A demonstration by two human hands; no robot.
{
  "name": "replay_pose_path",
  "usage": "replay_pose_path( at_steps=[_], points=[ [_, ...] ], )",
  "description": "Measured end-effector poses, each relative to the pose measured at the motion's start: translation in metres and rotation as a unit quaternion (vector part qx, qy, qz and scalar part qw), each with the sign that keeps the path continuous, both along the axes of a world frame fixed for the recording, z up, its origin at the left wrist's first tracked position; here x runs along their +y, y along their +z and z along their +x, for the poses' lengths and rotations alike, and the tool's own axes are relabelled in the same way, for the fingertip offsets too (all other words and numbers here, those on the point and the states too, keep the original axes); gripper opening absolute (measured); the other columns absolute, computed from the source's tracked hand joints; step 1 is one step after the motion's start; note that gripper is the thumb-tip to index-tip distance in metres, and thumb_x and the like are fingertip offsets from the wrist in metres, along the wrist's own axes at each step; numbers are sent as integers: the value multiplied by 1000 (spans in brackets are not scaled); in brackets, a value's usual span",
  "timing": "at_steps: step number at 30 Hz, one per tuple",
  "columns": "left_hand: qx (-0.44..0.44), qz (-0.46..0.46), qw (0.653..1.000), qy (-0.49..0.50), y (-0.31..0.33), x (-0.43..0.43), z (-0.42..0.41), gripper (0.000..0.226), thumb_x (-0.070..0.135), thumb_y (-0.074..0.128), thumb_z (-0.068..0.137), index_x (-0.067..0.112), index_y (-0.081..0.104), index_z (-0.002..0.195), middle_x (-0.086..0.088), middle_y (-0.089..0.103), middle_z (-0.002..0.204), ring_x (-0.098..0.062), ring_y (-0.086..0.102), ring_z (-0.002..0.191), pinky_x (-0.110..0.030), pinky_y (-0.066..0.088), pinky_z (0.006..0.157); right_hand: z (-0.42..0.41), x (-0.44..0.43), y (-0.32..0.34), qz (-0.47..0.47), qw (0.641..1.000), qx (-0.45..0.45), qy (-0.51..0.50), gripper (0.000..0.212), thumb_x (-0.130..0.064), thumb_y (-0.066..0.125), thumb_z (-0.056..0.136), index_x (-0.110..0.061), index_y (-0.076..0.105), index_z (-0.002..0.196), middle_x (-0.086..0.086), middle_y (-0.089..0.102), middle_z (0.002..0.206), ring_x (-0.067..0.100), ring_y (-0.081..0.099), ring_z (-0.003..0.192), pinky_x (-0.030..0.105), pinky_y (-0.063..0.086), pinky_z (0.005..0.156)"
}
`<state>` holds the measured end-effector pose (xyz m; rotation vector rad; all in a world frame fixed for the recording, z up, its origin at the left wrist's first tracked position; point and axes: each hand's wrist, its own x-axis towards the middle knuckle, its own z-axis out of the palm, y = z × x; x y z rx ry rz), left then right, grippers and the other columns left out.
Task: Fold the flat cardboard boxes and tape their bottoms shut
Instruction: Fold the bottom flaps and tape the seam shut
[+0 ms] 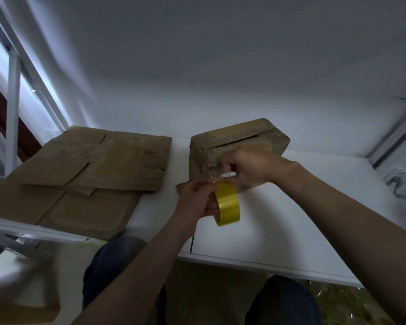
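Mid-frame on the white table (pixel 267 226), your left hand (pixel 195 198) grips a yellow tape roll (pixel 227 205), right hand (pixel 249 167) pinches a small white tool (pixel 228 175) at the folded brown cardboard box (pixel 239 134); flat cardboard stack (pixel 92 165) left, white wall (pixel 220 66) behind.

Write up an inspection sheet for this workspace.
Surface: white table, carrying the boxes.
Job's things: folded box at the back, its top seam gaping; flat boxes stacked on the left; yellow tape roll held above the table.
Clutter: nothing seen.
Hands: left hand grips the yellow tape roll; right hand holds a small white object in front of the folded box.
Cables: nothing seen.
Surroundings: white wall; window frame on the left; wall socket on the right.
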<state>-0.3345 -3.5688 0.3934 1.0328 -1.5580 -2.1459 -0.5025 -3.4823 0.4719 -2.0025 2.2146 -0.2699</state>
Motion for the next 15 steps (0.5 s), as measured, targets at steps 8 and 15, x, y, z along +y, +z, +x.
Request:
replay_pose_path(
  at_steps=[8, 15],
  points=[
    [-25, 17, 998, 53, -16, -8, 12, 20, 19, 62, 97, 20, 62, 116, -12, 64, 121, -32, 66, 106, -54, 57, 91, -7, 8, -9, 22, 996, -69, -49, 31, -21, 76, 74, -28, 46, 70, -15, 57, 66, 8, 47, 56, 43, 55, 77],
    [-34, -49, 990, 125, 15, -45, 5, 68, 43, 77, 84, 23, 39, 136, -8, 52, 130, -29, 59, 112, -50, 53, 95, -4, 11, -15, -28, 993, -111, -40, 21, -17, 76, 78, -20, 56, 77, -12, 56, 68, 8, 51, 61, 21, 36, 52]
  ],
)
